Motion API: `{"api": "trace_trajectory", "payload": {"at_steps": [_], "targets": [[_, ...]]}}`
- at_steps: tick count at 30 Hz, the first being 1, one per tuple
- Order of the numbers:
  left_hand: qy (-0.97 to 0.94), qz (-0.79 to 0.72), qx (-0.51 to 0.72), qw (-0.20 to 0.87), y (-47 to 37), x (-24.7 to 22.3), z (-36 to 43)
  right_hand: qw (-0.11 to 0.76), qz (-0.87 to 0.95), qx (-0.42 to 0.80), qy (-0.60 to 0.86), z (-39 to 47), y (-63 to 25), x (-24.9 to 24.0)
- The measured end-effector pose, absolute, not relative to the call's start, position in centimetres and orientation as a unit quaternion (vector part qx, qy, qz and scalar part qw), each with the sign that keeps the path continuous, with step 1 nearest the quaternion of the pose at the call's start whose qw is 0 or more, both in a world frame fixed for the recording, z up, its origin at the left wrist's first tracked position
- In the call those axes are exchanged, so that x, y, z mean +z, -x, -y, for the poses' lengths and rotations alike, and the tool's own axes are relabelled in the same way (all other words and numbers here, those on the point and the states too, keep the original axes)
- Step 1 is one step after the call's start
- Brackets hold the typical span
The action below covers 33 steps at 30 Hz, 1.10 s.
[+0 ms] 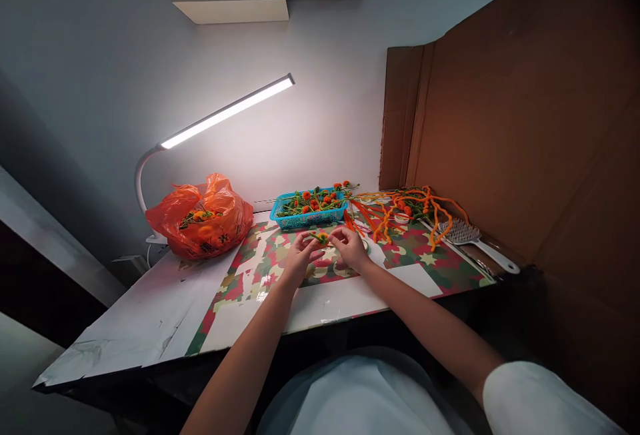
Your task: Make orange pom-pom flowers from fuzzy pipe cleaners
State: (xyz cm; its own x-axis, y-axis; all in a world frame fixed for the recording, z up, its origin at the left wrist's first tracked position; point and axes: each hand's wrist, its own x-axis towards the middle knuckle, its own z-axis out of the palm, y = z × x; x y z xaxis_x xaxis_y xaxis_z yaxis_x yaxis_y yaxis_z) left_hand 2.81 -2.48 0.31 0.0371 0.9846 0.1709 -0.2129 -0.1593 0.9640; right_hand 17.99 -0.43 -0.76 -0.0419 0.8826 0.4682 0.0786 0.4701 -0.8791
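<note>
Above the middle of the table, a small orange-yellow flower with green parts (323, 239) is held between my two hands. My left hand (300, 255) pinches its green end from the left. From the right, the fingertips of my right hand (351, 248) close on the orange side. The fingers hide part of the flower, and its fine detail is too small to make out. Just behind my hands stands a blue plastic basket (286, 223) full of similar orange flowers on green stems. A roll of tape, partly covered, lies by my right hand.
An orange plastic bag (220, 222) with more flowers stands at the left under a lit lamp (230, 112). Orange fuzzy strips (385, 225) and a white hairbrush (480, 242) lie at the right. A tall cardboard sheet (515, 122) borders the table's right side.
</note>
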Motion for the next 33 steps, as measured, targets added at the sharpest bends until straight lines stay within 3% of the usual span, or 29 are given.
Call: {"api": "trace_trajectory", "payload": {"at_steps": [5,15,20,24,27,33], "targets": [[-0.481,-0.406,0.591,0.505,-2.6,0.4,2.5,0.562,0.645,0.336,0.395,0.8,-18.0,-0.5],[-0.591,-0.41,0.543,0.433,-3.0,0.1,2.7,0.485,0.747,0.156,0.427,1.3,-18.2,-0.5],[-0.643,-0.417,0.523,0.374,-3.2,0.0,2.8,0.489,0.734,0.191,0.431,0.9,-18.1,-0.9],[-0.586,-0.43,0.566,0.391,-2.9,0.2,2.5,0.501,0.727,0.248,0.4,0.3,-18.5,-0.2],[-0.544,-0.473,0.572,0.392,-2.2,-0.2,1.9,0.523,0.724,0.219,0.394,-0.4,-20.0,0.4],[-0.639,-0.547,0.503,0.198,-1.2,-0.9,1.6,0.414,0.809,0.11,0.404,-1.2,-23.0,-0.2]]}}
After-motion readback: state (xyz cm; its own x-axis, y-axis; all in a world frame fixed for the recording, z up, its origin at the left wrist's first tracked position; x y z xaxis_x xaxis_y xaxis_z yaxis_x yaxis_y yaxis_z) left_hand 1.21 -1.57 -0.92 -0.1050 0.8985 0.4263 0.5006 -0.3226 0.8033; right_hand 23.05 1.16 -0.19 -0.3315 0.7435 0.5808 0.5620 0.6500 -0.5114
